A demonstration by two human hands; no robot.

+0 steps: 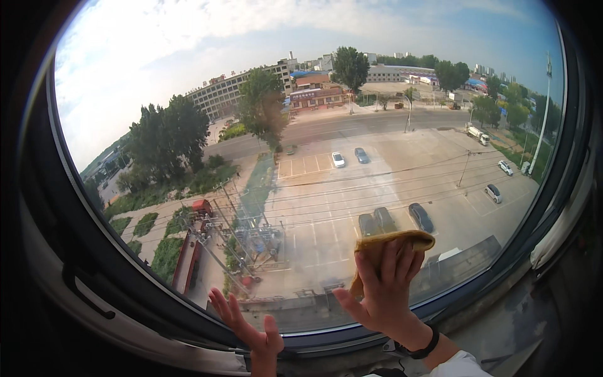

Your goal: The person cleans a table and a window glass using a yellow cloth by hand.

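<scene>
A large window pane [314, 207] fills most of the view, with hazy smears across its middle. My right hand [384, 292] presses a folded yellow-brown cloth [396, 239] to the lower right part of the glass, fingers laid over it and thumb out to the left. A dark band circles that wrist, and a white sleeve shows below it. Lower and to the left, my left hand [248, 327] is raised at the bottom of the pane with its fingers apart. It holds nothing; whether its fingertips touch the glass I cannot tell.
A dark window frame [339, 336] curves around the glass. On the left of the frame sits a dark handle [85, 295]. Bundled pale fabric [562, 235] hangs at the right edge. Beyond the glass, far below, lies a parking lot [433, 163] with several cars, trees and buildings.
</scene>
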